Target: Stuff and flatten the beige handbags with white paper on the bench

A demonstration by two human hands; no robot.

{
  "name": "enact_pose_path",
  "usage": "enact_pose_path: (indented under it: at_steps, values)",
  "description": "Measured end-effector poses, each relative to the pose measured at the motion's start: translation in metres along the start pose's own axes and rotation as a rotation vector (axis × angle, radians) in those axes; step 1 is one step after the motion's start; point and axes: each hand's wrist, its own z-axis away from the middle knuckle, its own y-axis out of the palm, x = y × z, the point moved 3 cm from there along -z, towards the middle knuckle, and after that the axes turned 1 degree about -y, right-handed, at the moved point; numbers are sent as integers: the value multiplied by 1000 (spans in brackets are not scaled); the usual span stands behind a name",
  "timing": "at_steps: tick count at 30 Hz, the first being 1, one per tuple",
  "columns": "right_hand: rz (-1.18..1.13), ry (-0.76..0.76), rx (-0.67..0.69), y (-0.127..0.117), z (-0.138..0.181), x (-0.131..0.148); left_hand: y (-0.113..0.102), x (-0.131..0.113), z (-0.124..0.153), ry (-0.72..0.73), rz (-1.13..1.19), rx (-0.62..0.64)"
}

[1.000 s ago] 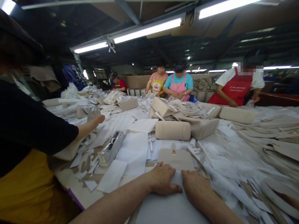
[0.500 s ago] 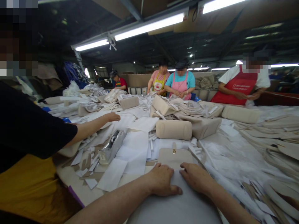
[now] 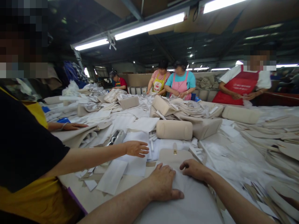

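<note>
A pale beige handbag (image 3: 184,202) lies flat in front of me, its flap end with a small gold clasp (image 3: 175,151) pointing away. My left hand (image 3: 162,182) rests on it, palm down, thumb stretched out to the right. On the bag's right side is my right hand (image 3: 195,169), fingers loosely bent and apart, holding nothing; whether its fingertips touch the bag I cannot tell. Just beyond the clasp sits a beige bag standing on its side (image 3: 174,129). White paper sheets (image 3: 136,166) lie to the left of my hands.
At left, a co-worker's outstretched hand (image 3: 137,148) reaches over the papers, partly covering a tape dispenser (image 3: 116,137). Their other hand (image 3: 73,126) lies on a beige piece. Bags, clear plastic wrapping (image 3: 229,155) and scraps (image 3: 90,185) surround me. Several people stand across the table.
The co-worker's near arm has swung right, toward my bag, and their other hand now shows. My right hand has shifted slightly, its fingers more bent. My left hand stays nearly in place.
</note>
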Motion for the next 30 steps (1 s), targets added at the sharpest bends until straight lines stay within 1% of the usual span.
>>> enact_pose_path:
  at_steps: [2,4,8,10,12,15,18,21,25,28,30]
  values:
    - [-8,15,3,0,-1,-4,0,0,0,-2,-1,-1]
    - [-8,11,47,2,-2,-5,0,0,0,-3,0,2]
    - [5,-51,142,7,-5,1,2,2,-1,1,23,13]
    - [31,-79,156,9,-6,6,3,4,-1,1,42,15]
    - [75,-90,142,11,-4,11,4,5,-1,2,53,16]
    - [169,-69,55,8,2,17,4,6,0,7,55,-2]
    - [287,1,-107,1,7,22,4,6,1,20,44,-20]
    - [412,69,-259,-5,11,24,3,5,0,16,45,2]
    - [535,87,-367,-12,17,30,1,5,-3,-3,48,32]
    - [627,79,-478,-23,26,42,0,4,-3,3,38,48]
    - [627,47,-476,-26,28,51,0,3,-3,15,35,34]
